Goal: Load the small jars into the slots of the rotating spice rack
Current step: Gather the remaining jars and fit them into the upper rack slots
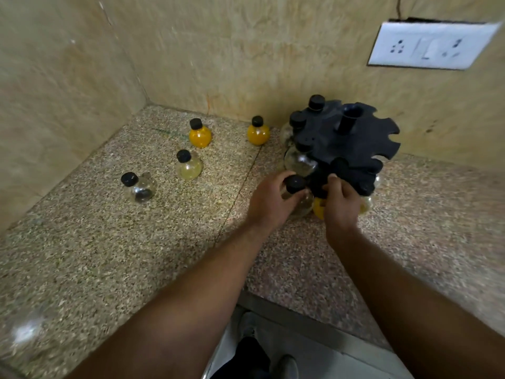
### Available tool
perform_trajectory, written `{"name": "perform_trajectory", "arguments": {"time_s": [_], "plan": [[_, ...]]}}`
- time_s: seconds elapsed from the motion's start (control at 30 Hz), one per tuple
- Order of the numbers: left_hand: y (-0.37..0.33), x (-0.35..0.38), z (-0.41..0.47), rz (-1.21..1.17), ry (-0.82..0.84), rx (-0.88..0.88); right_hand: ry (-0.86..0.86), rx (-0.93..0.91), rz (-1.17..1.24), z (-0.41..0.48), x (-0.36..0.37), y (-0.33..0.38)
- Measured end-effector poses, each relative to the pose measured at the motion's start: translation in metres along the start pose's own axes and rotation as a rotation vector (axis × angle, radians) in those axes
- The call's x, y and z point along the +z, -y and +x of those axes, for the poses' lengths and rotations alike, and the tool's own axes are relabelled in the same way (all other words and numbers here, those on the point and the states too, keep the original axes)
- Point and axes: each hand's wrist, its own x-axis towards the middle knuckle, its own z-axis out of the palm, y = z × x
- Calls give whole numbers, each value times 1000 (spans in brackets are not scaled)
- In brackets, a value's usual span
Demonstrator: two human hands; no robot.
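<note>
Left hand (269, 203) fingers wrapped round clear black-capped jar (296, 192), held at near edge of black spice rack (352, 143); right hand (341, 203) fingers curled on rack's near rim; four loose jars on granite counter (109, 242) left of rack, nearest orange-filled (258, 131).

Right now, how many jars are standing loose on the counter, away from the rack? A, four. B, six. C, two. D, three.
A: four jars stand loose on the counter left of the spice rack: two orange jars, a pale yellow jar and a clear jar. The left hand holds a fifth jar at the rack.
</note>
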Motion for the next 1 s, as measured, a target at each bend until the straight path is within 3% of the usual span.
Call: {"name": "perform_trajectory", "arguments": {"time_s": [0.17,0.3,0.67,1.0], "plan": [[-29,15,18,25,82,119,-78,44,125,21,-27,26],[-45,23,33,66,113,183,-16,105,143,37,-36,40],[-54,38,57,184,176,224,52,125,133,52,-33,39],[-42,43,62,221,80,143,58,145,210,42,-16,31]]}}
